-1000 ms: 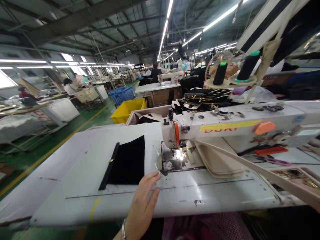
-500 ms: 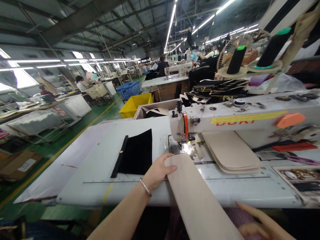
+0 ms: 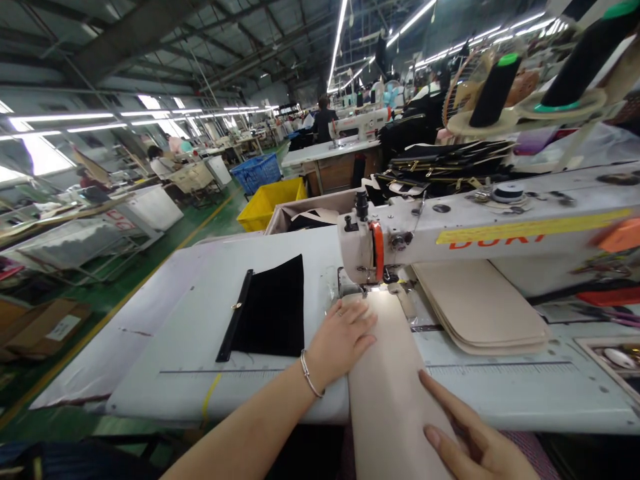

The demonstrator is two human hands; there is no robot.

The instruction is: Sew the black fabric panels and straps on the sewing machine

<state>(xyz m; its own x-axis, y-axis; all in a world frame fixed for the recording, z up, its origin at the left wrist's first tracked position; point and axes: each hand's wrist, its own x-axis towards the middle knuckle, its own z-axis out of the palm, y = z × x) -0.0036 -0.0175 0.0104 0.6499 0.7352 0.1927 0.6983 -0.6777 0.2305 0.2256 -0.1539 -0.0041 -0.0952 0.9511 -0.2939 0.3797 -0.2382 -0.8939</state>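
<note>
Strip of beige material (image 3: pixel 387 390) lies partly beneath the flat, slightly spread left hand (image 3: pixel 345 340), reaching the sewing head (image 3: pixel 357 250) ahead (no stitching shows yet); right hand (image 3: pixel 487 443) touches its edge, pinch unclear.

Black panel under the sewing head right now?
No, the black panel lies on the white tabletop, left of the sewing head, and the beige strip reaches the head instead.

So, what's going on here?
Someone is at a sewing machine with a long beige strip. The left hand lies on its far end, right by the machine's head, and the right hand is at its right edge, nearer the body. A black piece lies to the left, stacked beige pieces to the right.
</note>
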